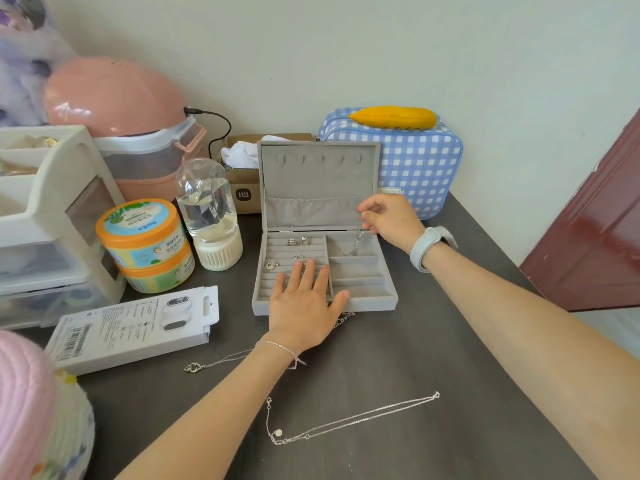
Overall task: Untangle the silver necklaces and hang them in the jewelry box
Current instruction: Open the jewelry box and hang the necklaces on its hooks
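Nearby, stacked tubs point(145, 244) and bottle point(211, 216) — left of jewelry box point(325, 303).

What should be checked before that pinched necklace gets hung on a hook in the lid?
1. Lid of jewelry box open: ok.
2. Hooks free: ok, all look bare.
3. Right hand pinches the necklace: ok.
4. Left hand steadies the box: ok, lying flat on it.
5. Chain free of knots: cannot tell.
6. Other necklaces hung: not ok, the long necklace lies on the table.
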A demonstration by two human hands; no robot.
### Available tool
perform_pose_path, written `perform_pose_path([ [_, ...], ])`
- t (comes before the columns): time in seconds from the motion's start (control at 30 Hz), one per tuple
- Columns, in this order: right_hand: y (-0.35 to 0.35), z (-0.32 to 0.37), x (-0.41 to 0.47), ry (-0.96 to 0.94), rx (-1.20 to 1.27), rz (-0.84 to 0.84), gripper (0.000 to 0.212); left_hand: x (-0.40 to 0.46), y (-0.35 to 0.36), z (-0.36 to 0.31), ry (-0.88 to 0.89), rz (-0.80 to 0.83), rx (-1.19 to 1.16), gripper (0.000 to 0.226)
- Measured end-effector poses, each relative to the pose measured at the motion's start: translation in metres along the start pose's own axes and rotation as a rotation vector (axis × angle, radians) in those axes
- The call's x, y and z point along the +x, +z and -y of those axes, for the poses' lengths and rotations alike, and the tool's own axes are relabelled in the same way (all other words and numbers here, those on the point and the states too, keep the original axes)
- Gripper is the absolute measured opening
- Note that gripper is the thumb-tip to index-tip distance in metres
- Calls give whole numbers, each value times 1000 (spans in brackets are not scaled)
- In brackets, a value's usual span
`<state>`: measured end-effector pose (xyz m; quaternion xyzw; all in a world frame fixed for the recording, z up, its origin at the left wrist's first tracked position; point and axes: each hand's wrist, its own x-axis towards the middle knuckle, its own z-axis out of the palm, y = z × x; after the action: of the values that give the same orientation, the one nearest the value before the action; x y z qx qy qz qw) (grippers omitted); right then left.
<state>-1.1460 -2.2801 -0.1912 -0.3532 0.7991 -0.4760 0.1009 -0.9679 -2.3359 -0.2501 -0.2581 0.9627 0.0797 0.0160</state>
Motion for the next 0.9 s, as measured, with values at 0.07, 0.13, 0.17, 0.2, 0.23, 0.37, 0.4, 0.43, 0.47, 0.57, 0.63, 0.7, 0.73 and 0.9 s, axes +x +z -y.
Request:
perform_pose_path([
  [0.07, -2, -3, -2, -52, -231, 73, 17, 0, 0, 0, 1, -4, -3, 64],
  [0.13, -5, -5, -7, -89, -386, 107, 19, 0, 0, 0, 0, -3, -11, 64],
  [0.17, -7, -4, -12, -103, -404, 112, 18, -1, 0, 0, -1, -6, -15, 63],
  [0.2, -9, -2, -20, -119, -391, 121, 17, -1, 0, 0, -1, -11, -18, 63],
  [0.23, -10, 0, -30, -130, -362, 140, 15, -1, 0, 0, -1, -16, -21, 63],
  [0.37, -13, 4, -97, -120, -281, 347, 9, -3, 0, -1, 2, -54, -46, 60],
  [0.4, -13, 2, -116, -111, -277, 415, 10, -3, 0, 0, 10, -59, -59, 59],
  [0.43, -12, 0, -135, -101, -278, 486, 8, -4, 0, 1, 19, -60, -75, 58],
  [0.47, -11, -3, -153, -102, -282, 557, 7, -5, -1, 3, 28, -60, -94, 57],
  [0.57, -3, -12, -189, -164, -376, 701, 17, -11, -1, 8, 62, -74, -147, 54],
  [0.63, 2, -14, -199, -239, -463, 686, 15, -15, 0, 10, 73, -94, -167, 54],
  [0.7, 5, -13, -202, -282, -494, 649, 9, -21, 2, 10, 54, -124, -184, 54],
  [0.73, 7, -12, -203, -297, -512, 645, 9, -24, 2, 11, 40, -144, -193, 53],
  [0.9, 13, -9, -205, -379, -672, 669, 14, -33, 4, 16, 31, -170, -201, 52],
])
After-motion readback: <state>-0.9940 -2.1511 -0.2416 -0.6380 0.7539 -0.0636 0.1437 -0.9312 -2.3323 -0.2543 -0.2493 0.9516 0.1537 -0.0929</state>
